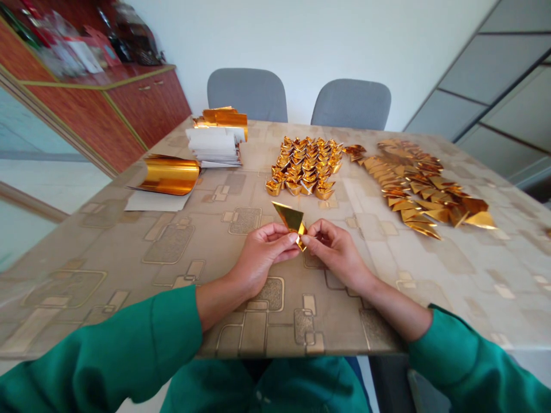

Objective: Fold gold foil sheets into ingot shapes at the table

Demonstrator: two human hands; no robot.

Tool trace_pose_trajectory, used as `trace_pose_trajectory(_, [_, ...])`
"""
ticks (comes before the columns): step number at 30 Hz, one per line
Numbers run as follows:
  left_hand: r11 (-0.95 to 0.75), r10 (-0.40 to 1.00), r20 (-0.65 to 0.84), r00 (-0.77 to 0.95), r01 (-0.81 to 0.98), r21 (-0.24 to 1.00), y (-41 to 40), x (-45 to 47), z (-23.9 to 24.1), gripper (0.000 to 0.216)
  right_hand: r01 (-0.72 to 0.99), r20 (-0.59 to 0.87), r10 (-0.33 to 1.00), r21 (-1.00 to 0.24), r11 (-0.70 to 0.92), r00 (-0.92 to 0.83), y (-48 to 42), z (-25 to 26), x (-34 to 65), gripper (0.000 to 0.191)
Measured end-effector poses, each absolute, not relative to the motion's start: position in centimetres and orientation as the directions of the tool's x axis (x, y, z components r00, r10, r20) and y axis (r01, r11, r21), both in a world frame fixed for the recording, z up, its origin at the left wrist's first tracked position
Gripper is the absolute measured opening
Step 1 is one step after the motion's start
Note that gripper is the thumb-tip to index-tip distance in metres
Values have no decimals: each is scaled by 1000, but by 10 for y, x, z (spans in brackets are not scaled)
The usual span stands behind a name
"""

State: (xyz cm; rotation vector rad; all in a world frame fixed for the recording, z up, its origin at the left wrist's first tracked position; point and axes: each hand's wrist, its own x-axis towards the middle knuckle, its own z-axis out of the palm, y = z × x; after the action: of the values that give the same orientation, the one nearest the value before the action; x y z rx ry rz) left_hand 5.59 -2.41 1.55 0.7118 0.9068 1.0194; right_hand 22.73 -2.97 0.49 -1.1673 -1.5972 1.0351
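Observation:
A folded piece of gold foil paper [291,217] is held up between my hands above the near middle of the table. My left hand [263,252] pinches its lower left part, thumb on top. From the other side, the thumb and fingertips of my right hand [333,248] grip its lower right corner. A pointed flap sticks up to the left; the lower folds are partly hidden by my fingers. Just beyond stand rows of finished gold paper ingots [306,166]. Flat folded gold pieces [413,183] lie spread in overlapping rows to the right.
At left lie a curled gold foil sheet [172,175] on white paper and a stack of white-backed sheets [215,146]. Two grey chairs [247,94] stand behind the patterned tablecloth [172,241]. A wooden cabinet [142,103] holding bags and other items is at the far left.

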Motion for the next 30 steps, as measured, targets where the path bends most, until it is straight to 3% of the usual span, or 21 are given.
trace_pose_trajectory(11, [402, 908, -315, 278, -362, 841, -23, 56, 17, 27, 250, 232, 951, -927, 279, -203, -28, 5, 225, 25])
trace_pose_trajectory(18, [372, 927, -309, 211, -425, 825, -20, 55, 18, 23, 97, 119, 978, -986, 137, -172, -29, 14, 224, 35])
trace_pose_trajectory(23, [332, 941, -251, 225, -488, 807, -20, 56, 15, 21, 103, -18, 973, -995, 7, -231, -28, 11, 225, 42])
trace_pose_trajectory(30, [379, 922, -280, 269, -466, 800, -19, 57, 13, 18, 81, 14, 978, -996, 32, -209, -27, 9, 226, 41])
